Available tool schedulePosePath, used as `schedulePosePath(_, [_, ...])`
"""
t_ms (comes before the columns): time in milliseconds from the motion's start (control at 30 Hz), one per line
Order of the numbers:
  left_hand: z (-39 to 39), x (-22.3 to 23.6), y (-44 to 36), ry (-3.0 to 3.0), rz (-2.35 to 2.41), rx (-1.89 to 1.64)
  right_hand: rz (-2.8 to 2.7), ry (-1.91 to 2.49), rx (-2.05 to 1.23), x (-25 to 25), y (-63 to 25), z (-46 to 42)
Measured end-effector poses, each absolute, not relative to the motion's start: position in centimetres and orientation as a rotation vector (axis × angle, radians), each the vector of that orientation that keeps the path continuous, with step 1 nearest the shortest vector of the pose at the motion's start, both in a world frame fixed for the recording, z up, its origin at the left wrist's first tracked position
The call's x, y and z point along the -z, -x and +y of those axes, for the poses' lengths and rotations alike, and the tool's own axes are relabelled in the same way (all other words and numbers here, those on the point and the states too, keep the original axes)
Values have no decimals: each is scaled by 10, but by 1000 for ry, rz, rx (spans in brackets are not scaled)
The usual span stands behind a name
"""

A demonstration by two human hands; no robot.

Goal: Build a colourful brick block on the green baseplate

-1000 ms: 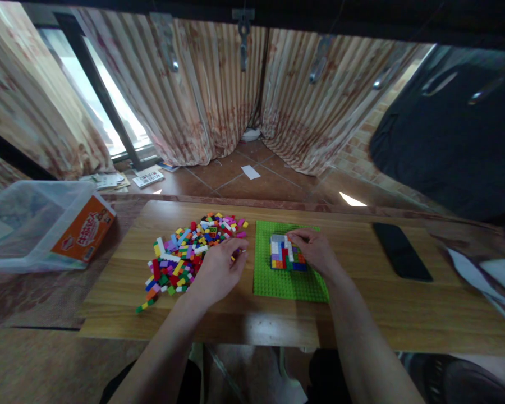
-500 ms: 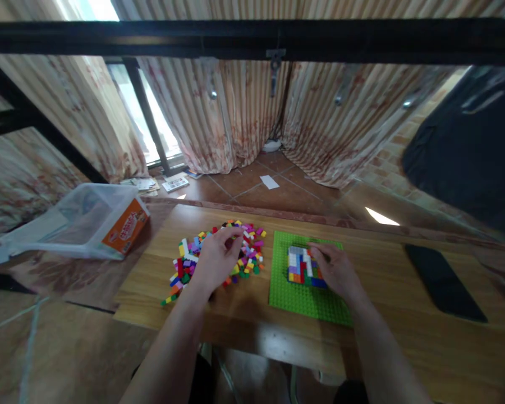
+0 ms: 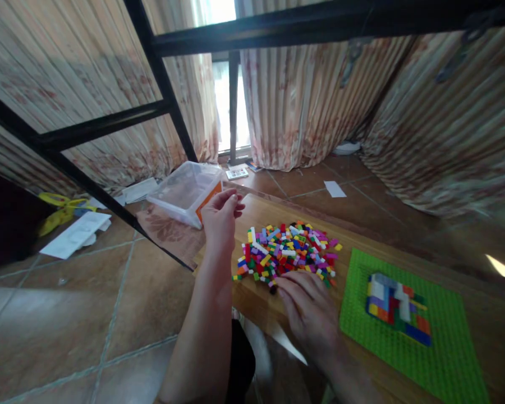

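1. Head view: loose bricks (image 3: 292, 253) are heaped on the wooden desk (image 3: 256, 211), beside a green board (image 3: 408, 362) topped by a brick block (image 3: 398, 310).
2. Left hand (image 3: 221, 221), near the bin (image 3: 184, 192), and right hand (image 3: 310, 311), by the heap: grip contents cannot be told.
3. Tiled floor (image 3: 151, 314) is bordered by curtains (image 3: 292, 106).

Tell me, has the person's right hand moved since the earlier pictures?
Yes. The right hand has moved left, from over the green baseplate to the near edge of the brick pile.
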State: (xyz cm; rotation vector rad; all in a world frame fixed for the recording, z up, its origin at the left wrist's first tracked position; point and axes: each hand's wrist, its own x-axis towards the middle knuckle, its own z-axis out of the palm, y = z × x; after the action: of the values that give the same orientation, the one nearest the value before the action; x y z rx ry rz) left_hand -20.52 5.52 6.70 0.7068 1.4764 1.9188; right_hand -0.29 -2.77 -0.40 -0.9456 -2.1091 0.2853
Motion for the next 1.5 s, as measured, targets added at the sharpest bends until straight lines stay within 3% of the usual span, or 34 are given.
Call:
schedulePosePath(400, [51, -67, 230, -630, 1414, -1873, -2463, 705, -387, 17, 109, -21])
schedulePosePath(900, [52, -67, 229, -655, 1374, -1839, -2424, 853, -195, 19, 18, -30])
schedulePosePath(1500, [63, -47, 189, -1118, 1550, -1413, -2092, 1365, -242, 26, -28, -25])
